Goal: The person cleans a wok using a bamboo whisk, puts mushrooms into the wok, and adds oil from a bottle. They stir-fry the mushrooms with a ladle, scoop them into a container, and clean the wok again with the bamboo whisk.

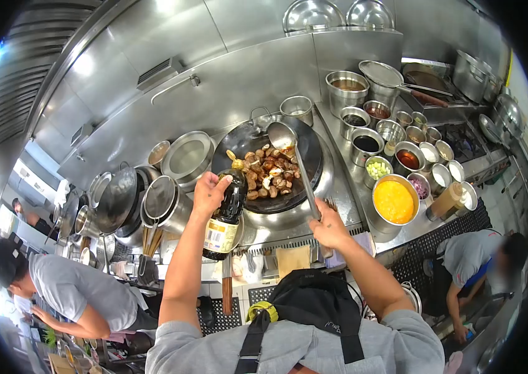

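Observation:
My left hand (210, 194) is wrapped round a dark glass sauce bottle (234, 201) with a pale barcoded label. Its neck end points towards the wok (315, 154), and its base is nearest me. Brown chunks (254, 167) that look like mushrooms lie in the wok, with a small whitish, shiny patch among them. My right hand (331, 227) grips the long handle of a steel ladle (283, 135). The ladle's bowl hangs over the far side of the wok, above the chunks. I cannot make out whether sauce is flowing from the bottle.
Right of the wok stand a pot of yellow liquid (395, 201), chopped green pieces (377, 168), dark sauce (367, 144) and several small tins. Strainers (161, 198) and pans (116, 193) crowd the left. One person (83, 283) stands at left, another (470, 262) bends at right.

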Motion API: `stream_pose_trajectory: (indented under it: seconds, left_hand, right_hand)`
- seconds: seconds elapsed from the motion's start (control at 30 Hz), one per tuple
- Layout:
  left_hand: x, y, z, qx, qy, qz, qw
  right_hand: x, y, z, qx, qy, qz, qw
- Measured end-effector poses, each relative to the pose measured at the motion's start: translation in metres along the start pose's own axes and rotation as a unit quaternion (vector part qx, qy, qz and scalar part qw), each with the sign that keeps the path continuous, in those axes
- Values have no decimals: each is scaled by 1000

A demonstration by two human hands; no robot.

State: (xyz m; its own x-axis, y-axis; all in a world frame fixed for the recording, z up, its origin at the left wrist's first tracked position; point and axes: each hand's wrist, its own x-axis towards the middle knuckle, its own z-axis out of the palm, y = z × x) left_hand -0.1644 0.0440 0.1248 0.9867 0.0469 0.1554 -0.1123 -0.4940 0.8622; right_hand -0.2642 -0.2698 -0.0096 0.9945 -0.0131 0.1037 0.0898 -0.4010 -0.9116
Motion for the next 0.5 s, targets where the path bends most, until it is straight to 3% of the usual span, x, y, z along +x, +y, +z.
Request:
stream_pose_trajectory:
  seconds: [0.07,0.2,0.33,0.5]
  left_hand:
    - [2,-1,3,13,-13,7,1000]
    - [14,-5,17,48,-37,0,998]
    - [25,-1,27,78,-67,-23,994]
    - [36,-6,33,120,-97,-44,987]
  right_hand:
    - [-17,-46,-18,178,-53,124,975]
    - [-37,-90,-37,402,-92,203,888]
    - [-46,-98,-38,449,-128,227,855]
    - [-51,-95,-37,434,-141,223,861]
